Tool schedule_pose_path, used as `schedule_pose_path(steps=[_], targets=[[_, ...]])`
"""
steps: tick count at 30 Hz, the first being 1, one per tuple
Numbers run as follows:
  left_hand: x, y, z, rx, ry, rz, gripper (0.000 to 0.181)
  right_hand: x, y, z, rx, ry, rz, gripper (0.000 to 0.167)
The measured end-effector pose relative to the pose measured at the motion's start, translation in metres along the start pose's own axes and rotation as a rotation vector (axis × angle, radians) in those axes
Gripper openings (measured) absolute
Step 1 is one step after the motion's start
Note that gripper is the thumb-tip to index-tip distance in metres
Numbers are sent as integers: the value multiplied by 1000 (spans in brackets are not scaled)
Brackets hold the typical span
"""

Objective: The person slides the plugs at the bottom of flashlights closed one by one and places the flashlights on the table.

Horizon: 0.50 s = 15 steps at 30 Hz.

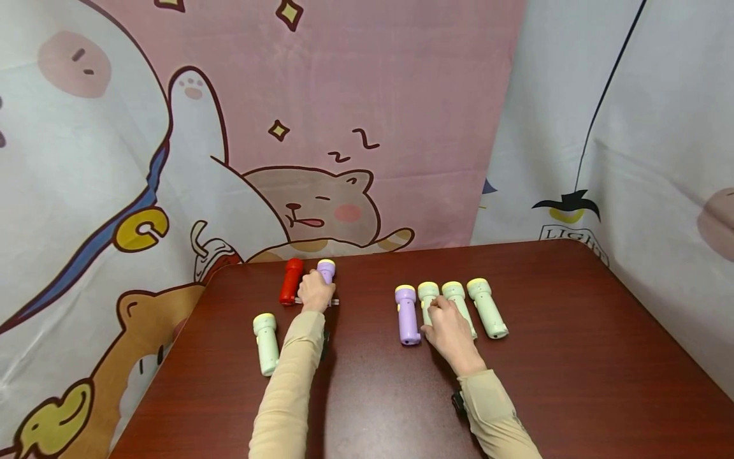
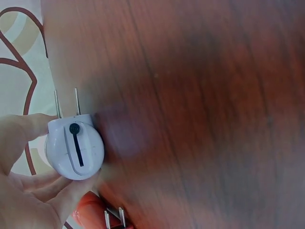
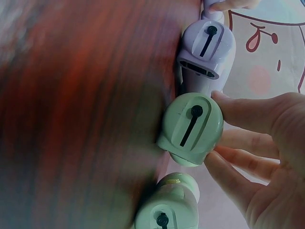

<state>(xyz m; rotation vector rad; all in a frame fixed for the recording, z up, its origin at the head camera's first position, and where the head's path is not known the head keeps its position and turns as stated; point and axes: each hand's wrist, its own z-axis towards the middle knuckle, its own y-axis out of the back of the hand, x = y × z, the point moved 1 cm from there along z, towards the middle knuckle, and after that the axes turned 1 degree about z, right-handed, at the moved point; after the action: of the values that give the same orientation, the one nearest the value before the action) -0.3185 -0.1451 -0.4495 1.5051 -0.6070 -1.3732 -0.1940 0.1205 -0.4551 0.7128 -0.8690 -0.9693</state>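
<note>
At the far left of the brown table (image 1: 367, 401), the person's left hand (image 1: 316, 291) has thumb and fingers closed round a light purple flashlight (image 2: 75, 148), whose two metal prongs (image 2: 77, 101) stick out from its end. Just beside it, on the left, lies a red flashlight (image 1: 292, 280), its prongs out too. Toward the right, a purple flashlight (image 1: 407, 315) begins a row of four; the right hand (image 1: 450, 331) pinches the green flashlight next to it (image 3: 193, 126), thumb on one side and fingers on the other, spread only as wide as the body. A second green one (image 1: 460, 301) and a third green one (image 1: 488, 309) follow to the right.

Because the row is tight, a sideways swing of the right hand could knock a neighbour askew or set it rolling. The bare prongs at far left might catch on each other if the two flashlights there are pushed together. Nearer, a lone green flashlight (image 1: 266, 344) lies right by the left sleeve (image 1: 289, 389), so a careless pull back of that arm could bump it.
</note>
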Motion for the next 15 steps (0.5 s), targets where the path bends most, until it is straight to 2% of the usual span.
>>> schedule_pose_path(steps=[7, 15], targets=[[3, 2, -1, -7, -15, -20, 40, 0, 0, 0, -2, -7, 5, 30], [3, 1, -6, -8, 7, -38, 42, 0, 0, 0, 10, -12, 5, 29]])
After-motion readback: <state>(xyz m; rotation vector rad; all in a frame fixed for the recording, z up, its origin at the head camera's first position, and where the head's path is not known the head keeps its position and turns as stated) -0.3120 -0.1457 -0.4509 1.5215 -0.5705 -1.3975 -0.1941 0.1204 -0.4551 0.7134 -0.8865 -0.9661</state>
